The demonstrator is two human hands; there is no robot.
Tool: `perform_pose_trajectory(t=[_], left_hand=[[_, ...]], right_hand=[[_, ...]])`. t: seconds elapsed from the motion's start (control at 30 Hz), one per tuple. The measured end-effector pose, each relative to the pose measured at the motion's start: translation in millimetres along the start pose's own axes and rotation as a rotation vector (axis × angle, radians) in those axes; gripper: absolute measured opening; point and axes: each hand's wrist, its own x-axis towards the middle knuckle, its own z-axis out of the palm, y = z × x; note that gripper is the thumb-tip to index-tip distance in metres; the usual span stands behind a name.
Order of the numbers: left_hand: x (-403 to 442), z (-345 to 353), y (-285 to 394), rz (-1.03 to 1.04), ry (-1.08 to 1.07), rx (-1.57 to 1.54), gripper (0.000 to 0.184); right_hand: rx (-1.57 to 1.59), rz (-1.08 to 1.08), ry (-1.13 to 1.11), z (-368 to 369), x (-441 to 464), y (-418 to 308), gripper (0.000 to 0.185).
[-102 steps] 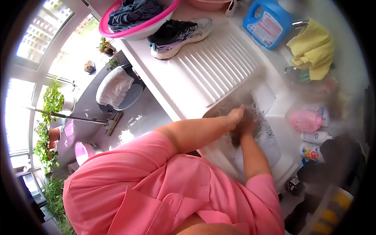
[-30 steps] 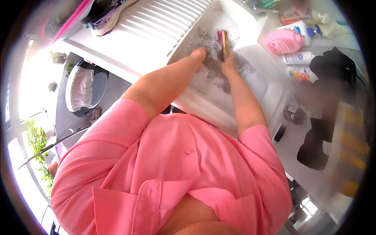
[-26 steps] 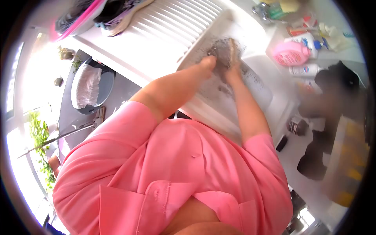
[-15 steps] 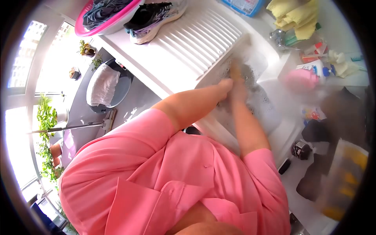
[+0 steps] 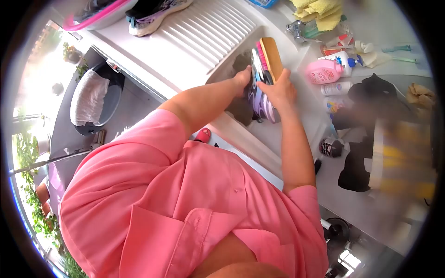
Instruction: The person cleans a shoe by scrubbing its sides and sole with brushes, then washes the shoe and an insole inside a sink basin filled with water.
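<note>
A purple, white and black shoe (image 5: 260,99) is tilted up in the white sink (image 5: 296,111), above greyish water. My left hand (image 5: 243,78) grips the shoe from its left side, fingers partly hidden behind it. In my right hand (image 5: 282,90) is a wooden brush (image 5: 270,52) with pink bristles, which face the shoe. The bristles lie against or very near the shoe's upper part; the exact contact is unclear. Another shoe (image 5: 155,16) rests at the upper left of the ribbed washboard (image 5: 211,34).
A pink-rimmed basin (image 5: 99,16) stands at the upper left. Right of the sink are a faucet (image 5: 296,30), a yellow cloth (image 5: 324,13), a pink bottle (image 5: 324,72), other bottles and dark cloths (image 5: 378,92). A grey tub (image 5: 111,95) holding a white cloth is on the left.
The shoe and brush, earlier low in the foamy water and largely hidden or blurred, are now raised into plain sight. My hands have moved apart to either side of the shoe. The camera view has shifted.
</note>
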Motion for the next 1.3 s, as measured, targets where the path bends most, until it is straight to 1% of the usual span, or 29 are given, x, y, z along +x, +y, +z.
perform_pose_trajectory(t=[0.03, 0.1, 0.13, 0.17, 0.23, 0.27, 0.3, 0.33, 0.4, 0.43, 0.47, 0.5, 0.57, 0.6, 0.63, 0.67, 0.73, 0.77, 0.8, 0.83, 0.87, 0.9, 0.97, 1.0, 1.03, 1.1, 1.17, 1.23, 1.3], left_hand=[[-4, 5, -2, -0.005, -0.009, -0.014, 0.068], [-40, 30, 6, 0.021, 0.023, 0.151, 0.071], [-19, 21, 2, 0.011, -0.02, 0.169, 0.076], [-44, 36, 8, -0.062, 0.01, 0.2, 0.079], [-72, 54, 15, -0.021, 0.026, 0.249, 0.083], [-75, 55, 16, -0.024, 0.022, 0.241, 0.083], [-78, 54, 17, 0.042, -0.057, 0.237, 0.085], [-80, 53, 17, 0.109, -0.136, 0.232, 0.087], [-78, 50, 20, 0.072, -0.199, 0.213, 0.088], [-74, 49, 21, 0.032, -0.255, 0.198, 0.09], [-60, 47, 19, 0.018, -0.184, 0.111, 0.089], [-57, 48, 19, 0.026, -0.196, 0.105, 0.089], [-56, 47, 19, 0.054, -0.098, 0.095, 0.09], [-59, 49, 20, 0.064, -0.052, 0.087, 0.09], [-56, 49, 22, 0.072, -0.06, 0.086, 0.09], [-52, 47, 22, 0.132, -0.085, 0.105, 0.088], [-51, 53, 21, 0.277, -0.094, 0.097, 0.083], [-57, 58, 22, 0.278, -0.096, 0.098, 0.083], [-62, 63, 24, 0.284, -0.177, -0.007, 0.08], [-68, 67, 27, 0.294, -0.257, -0.115, 0.078], [-88, 71, 32, 0.228, -0.196, -0.196, 0.072], [-85, 70, 33, 0.231, -0.196, -0.202, 0.072], [-76, 65, 31, 0.169, -0.358, -0.24, 0.069], [-71, 65, 28, 0.165, -0.408, -0.246, 0.065], [-66, 65, 26, 0.17, -0.409, -0.251, 0.065], [-55, 63, 22, 0.292, -0.166, -0.135, 0.065], [-44, 58, 19, 0.421, 0.043, -0.039, 0.069], [-36, 51, 19, 0.455, 0.144, 0.057, 0.07], [-63, 55, 29, 0.434, 0.194, 0.075, 0.069]], right_hand=[[-0.017, 0.002, -0.005, -8, -2, -1, 0.074], [-0.001, -0.038, 0.053, -22, -3, -1, 0.074], [-0.003, -0.055, 0.074, -28, -3, -2, 0.073], [0.053, -0.052, 0.073, -37, -5, -5, 0.073], [0.008, -0.08, 0.185, -54, -11, -17, 0.07], [0.004, -0.055, 0.177, -60, -12, -21, 0.07], [-0.003, -0.056, 0.176, -59, -12, -21, 0.07], [0.001, -0.098, 0.262, -58, -12, -21, 0.07], [-0.011, -0.164, 0.427, -51, -11, -15, 0.072], [-0.023, -0.172, 0.431, -43, -10, -8, 0.072], [0.023, -0.198, 0.531, -34, -10, 2, 0.074], [0.071, -0.225, 0.631, -30, -10, 8, 0.075], [0.088, -0.252, 0.647, -26, -14, 10, 0.074], [0.167, -0.264, 0.666, -24, -15, 11, 0.074], [0.245, -0.281, 0.685, -23, -14, 13, 0.074], [0.229, -0.342, 0.711, -18, -12, 19, 0.074], [0.24, -0.324, 0.686, -9, -8, 28, 0.075], [0.259, -0.299, 0.657, -7, -8, 25, 0.076], [0.263, -0.22, 0.611, -8, -13, 20, 0.078], [0.264, -0.228, 0.613, -5, -13, 19, 0.078], [0.335, -0.282, 0.617, -1, -13, 19, 0.079], [0.404, -0.336, 0.617, 2, -14, 19, 0.08], [0.461, -0.346, 0.563, 6, -16, 15, 0.079], [0.461, -0.325, 0.519, 6, -18, 12, 0.078], [0.461, -0.305, 0.473, 6, -20, 7, 0.077], [0.486, -0.408, 0.577, 22, -13, 9, 0.073], [0.496, -0.42, 0.575, 33, -11, 4, 0.075], [0.41, -0.398, 0.61, 37, -13, -4, 0.076], [0.405, -0.415, 0.615, 36, -14, -11, 0.076]])
